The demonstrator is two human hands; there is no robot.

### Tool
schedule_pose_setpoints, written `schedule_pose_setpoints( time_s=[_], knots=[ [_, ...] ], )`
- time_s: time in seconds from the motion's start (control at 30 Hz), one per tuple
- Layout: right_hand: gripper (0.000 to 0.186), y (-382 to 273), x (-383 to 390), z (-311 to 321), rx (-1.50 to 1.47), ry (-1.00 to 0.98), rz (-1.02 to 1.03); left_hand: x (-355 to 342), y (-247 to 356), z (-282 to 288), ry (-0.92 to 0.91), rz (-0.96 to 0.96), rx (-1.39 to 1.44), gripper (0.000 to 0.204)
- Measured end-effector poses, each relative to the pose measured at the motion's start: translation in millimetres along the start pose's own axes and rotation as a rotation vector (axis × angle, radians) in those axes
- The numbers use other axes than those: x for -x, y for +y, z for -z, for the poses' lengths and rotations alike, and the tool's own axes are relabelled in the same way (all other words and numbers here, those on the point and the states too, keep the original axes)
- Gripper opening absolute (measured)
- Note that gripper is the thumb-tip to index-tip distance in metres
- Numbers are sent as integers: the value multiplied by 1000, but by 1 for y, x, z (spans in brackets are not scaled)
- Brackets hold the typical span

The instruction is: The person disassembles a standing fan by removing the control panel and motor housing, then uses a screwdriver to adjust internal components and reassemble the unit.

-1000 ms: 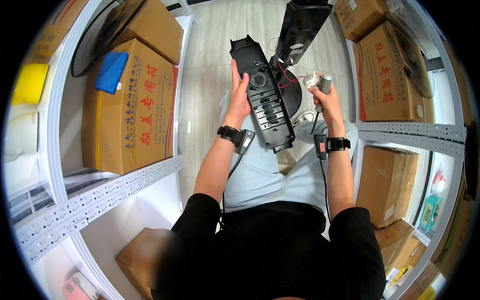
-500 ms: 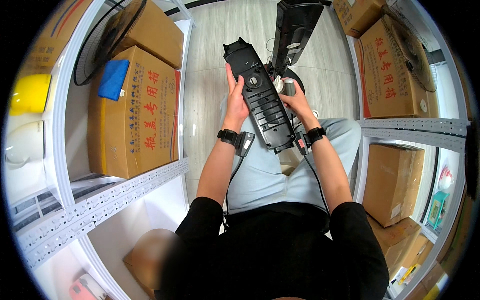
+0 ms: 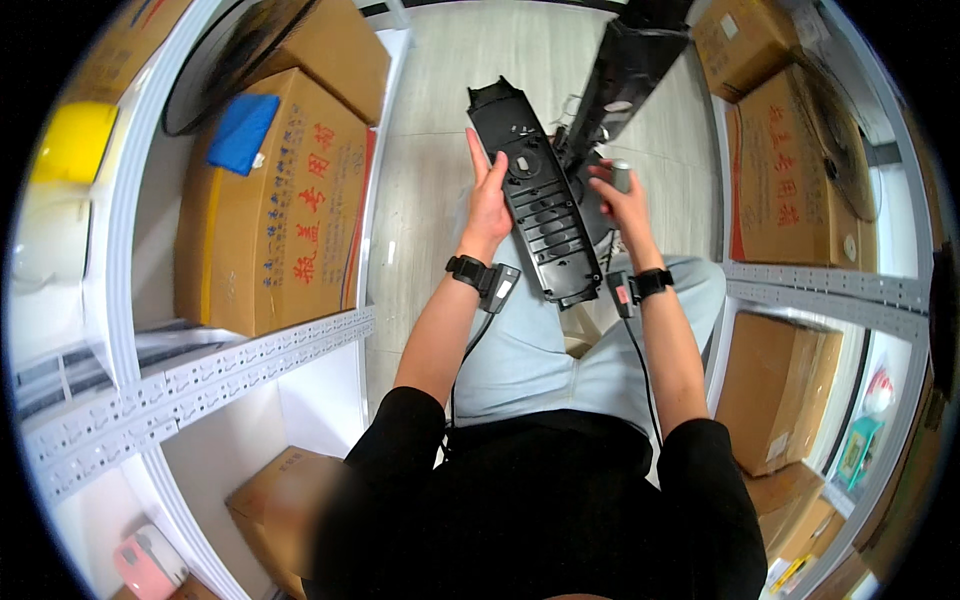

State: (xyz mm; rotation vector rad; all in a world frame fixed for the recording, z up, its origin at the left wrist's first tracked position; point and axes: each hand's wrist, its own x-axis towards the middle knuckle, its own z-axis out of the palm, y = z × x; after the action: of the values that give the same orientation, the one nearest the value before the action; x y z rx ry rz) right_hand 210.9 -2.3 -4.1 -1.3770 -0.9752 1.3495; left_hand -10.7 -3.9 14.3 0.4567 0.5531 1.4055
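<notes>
A long black plastic housing panel [image 3: 556,235], ribbed inside and with a round hole near its upper half, lies tilted over my lap. My left hand [image 3: 487,210] grips its left edge, thumb on the inner face and fingers along the side. Just right of the panel, my right hand [image 3: 630,207] is closed around a short grey cylindrical handle [image 3: 621,177]; whatever extends from the handle is hidden. Beyond that hand stands a matching black column [image 3: 632,75], leaning up to the right, its lower end partly behind my fingers.
Metal shelves flank me, holding cardboard boxes [image 3: 285,215] on the left and more boxes [image 3: 775,390] on the right. A blue cloth [image 3: 243,133] lies on the left box. Round fan grilles [image 3: 832,150] lean against boxes. Pale floor [image 3: 425,200] shows ahead.
My right hand has drawn away from the panel toward the right, still with the grey handle. The white wires beside it no longer show. The view has shifted slightly.
</notes>
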Motion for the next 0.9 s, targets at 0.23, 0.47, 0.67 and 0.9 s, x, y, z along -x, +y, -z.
schedule_pose_setpoints(
  time_s=[0.23, 0.47, 0.67, 0.9],
  knots=[
    [40, -20, 6, 38, 37, 130, 84, -1, 14, 26, 289, -116, 112, 30],
    [35, -40, 19, 32, 26, 122, 124, 7, 187, 74, 556, -617, 101, 19],
    [35, -20, 20, 37, 64, 84, 111, 27, 312, 172, 911, -819, -75, 27],
    [37, -32, 17, 42, 132, 143, 126, 31, 383, 260, 1094, -764, -137, 34]
  ],
)
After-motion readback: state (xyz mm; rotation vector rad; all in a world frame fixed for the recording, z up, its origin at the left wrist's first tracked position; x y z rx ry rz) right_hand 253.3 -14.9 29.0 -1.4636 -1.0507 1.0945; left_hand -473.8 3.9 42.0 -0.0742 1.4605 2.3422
